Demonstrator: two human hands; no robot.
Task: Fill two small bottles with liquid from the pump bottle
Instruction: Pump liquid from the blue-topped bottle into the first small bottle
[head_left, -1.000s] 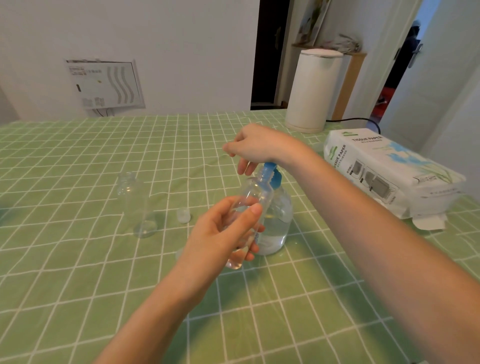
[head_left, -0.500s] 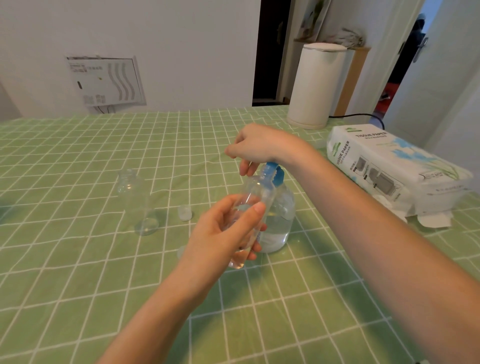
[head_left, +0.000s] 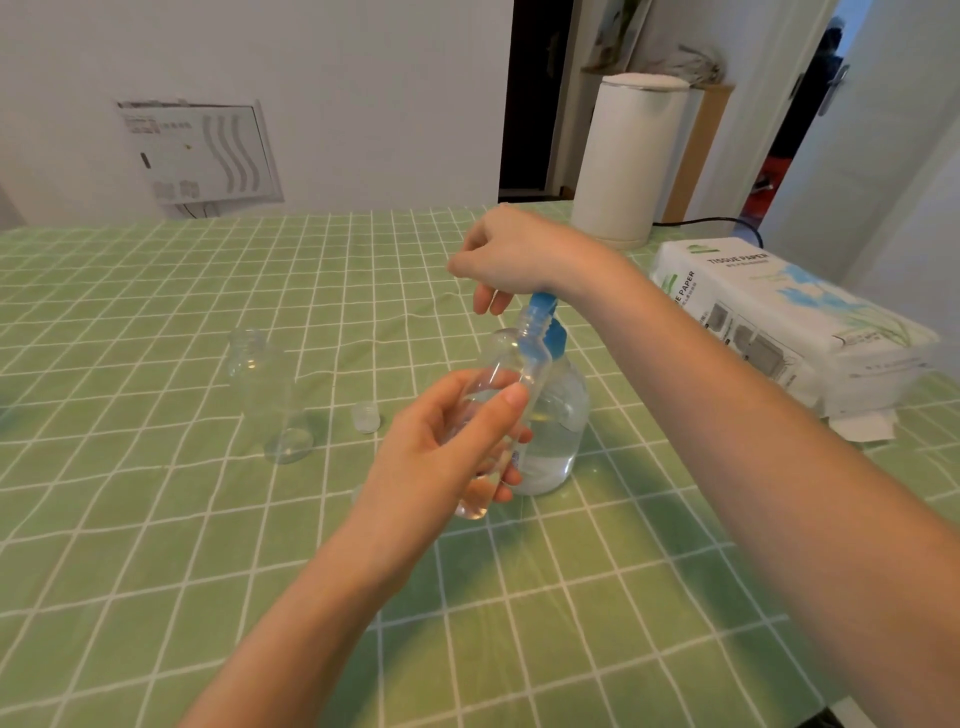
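Here, in the head view, a surface (head_left: 156, 519) covered by a green checked cloth carries the task's things. The left hand (head_left: 447, 447) reaches in from below and grips a small clear bottle (head_left: 511, 358). Its fingers (head_left: 511, 402) and thumb are curled round the lower body. This bottle is lifted off the cloth and tilted, with its open threaded neck up and to the right against the blue spout of the pump bottle (head_left: 558, 415). A little clear liquid seems to lie in its lower end, though the hand covers most of it.

The pump bottle stands upright just behind the left hand, near the middle of the surface, roughly half full of clear liquid. The right hand (head_left: 514, 254) comes across from the right and sits over the blue pump head (head_left: 543, 304). Its fingers are loosely bent and point downward, wrapped round nothing, and the heel of the hand covers the top of the pump. Whether it bears down on the pump cannot be told.

The second small bottle (head_left: 265, 395) stands upright and uncapped to the left, well apart from both hands. A small clear cap (head_left: 365, 417) lies on the cloth between it and the left hand.

At the right edge lies a white pack of tissue paper (head_left: 779, 322). Behind it, at the far edge, stands a tall white cylindrical appliance (head_left: 628, 161) with a black cord (head_left: 717, 222).
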